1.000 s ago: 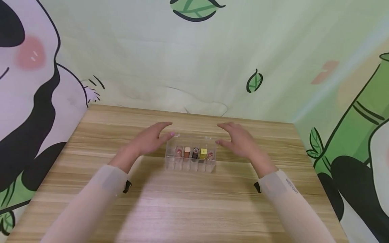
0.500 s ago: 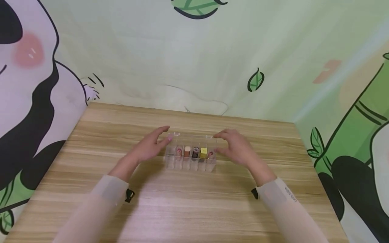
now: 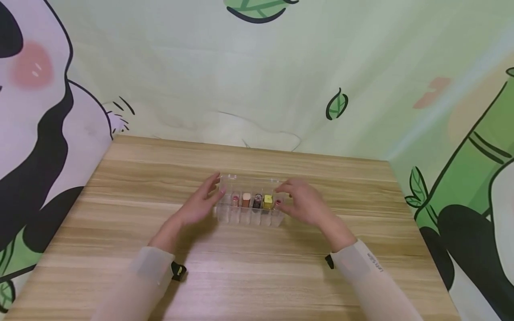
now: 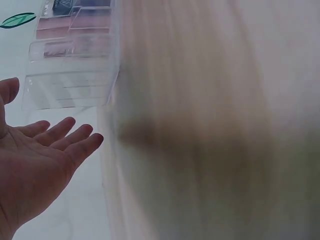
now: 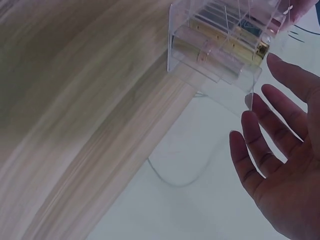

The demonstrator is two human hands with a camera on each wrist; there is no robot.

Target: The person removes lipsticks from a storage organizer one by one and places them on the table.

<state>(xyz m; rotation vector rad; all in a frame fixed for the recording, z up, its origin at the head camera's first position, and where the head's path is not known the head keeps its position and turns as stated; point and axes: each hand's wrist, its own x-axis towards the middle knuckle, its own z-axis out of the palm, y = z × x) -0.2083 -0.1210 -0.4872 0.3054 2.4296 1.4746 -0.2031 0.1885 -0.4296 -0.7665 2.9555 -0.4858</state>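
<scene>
A clear plastic lipstick organizer (image 3: 245, 218) stands near the middle of the wooden table, holding several lipsticks in a row. Among them are a yellow-topped lipstick (image 3: 267, 201), a dark lipstick (image 3: 257, 202) and a brown one with a pale top (image 3: 246, 200). The leftmost slot, also in the left wrist view, holds no lipstick. At the organizer's left end is my left hand (image 3: 199, 205), its fingers spread and loosely extended. My right hand (image 3: 303, 200) is at the other end, thumb and fingers apart; in the right wrist view its relaxed fingertips are right by the organizer's corner.
The wood-grain table (image 3: 249, 276) reaches back to a pale green cloth backdrop (image 3: 180, 80) printed with leaves, bamboo and pandas. Black straps with small devices (image 3: 178, 271) sit at both wrists, over light sleeves (image 3: 136, 276).
Both hands have come in toward the organizer's ends, the right hand moving left and slightly nearer to me. The organizer and its lipsticks stay in place.
</scene>
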